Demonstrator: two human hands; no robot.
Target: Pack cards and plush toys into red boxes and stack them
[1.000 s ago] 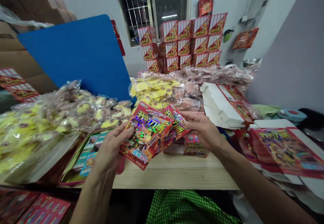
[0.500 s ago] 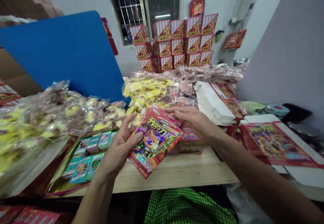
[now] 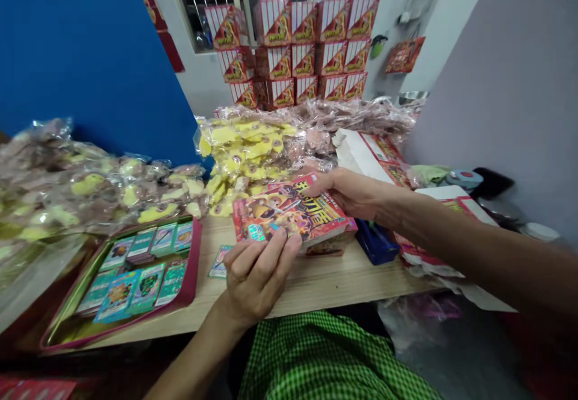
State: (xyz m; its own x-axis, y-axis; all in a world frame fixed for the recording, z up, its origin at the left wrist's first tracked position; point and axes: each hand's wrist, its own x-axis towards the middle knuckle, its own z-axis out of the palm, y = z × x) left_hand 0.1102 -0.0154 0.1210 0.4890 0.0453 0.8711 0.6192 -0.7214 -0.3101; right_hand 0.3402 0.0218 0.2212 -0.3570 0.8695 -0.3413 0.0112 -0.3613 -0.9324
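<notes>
A thick red book-like pack (image 3: 271,204) with a shiny printed cover and a white side edge is tilted above the table. My right hand (image 3: 347,189) grips it by its far right corner, thumb on the cover. At the near edge of the pack, my left hand (image 3: 259,270) has its fingers curled together; the thumb and anything pinched there are hidden. Under the pack, a red printed box (image 3: 329,246) sits on the table. A single card (image 3: 220,262) lies left of the left hand. Further left, a red-rimmed tin (image 3: 192,267) holds several piles of green and blue cards.
Bagged yellow and pink plush toys (image 3: 244,147) heap up along the back. Behind them stand stacked red boxes (image 3: 304,44). A blue board (image 3: 90,44) leans at left. On the right are a blue container (image 3: 377,243) and flattened cartons (image 3: 356,156).
The pack has turned flatter, so its white side edge shows. My left hand has left the pack's left side and curled at its near edge. The view has shifted downward.
</notes>
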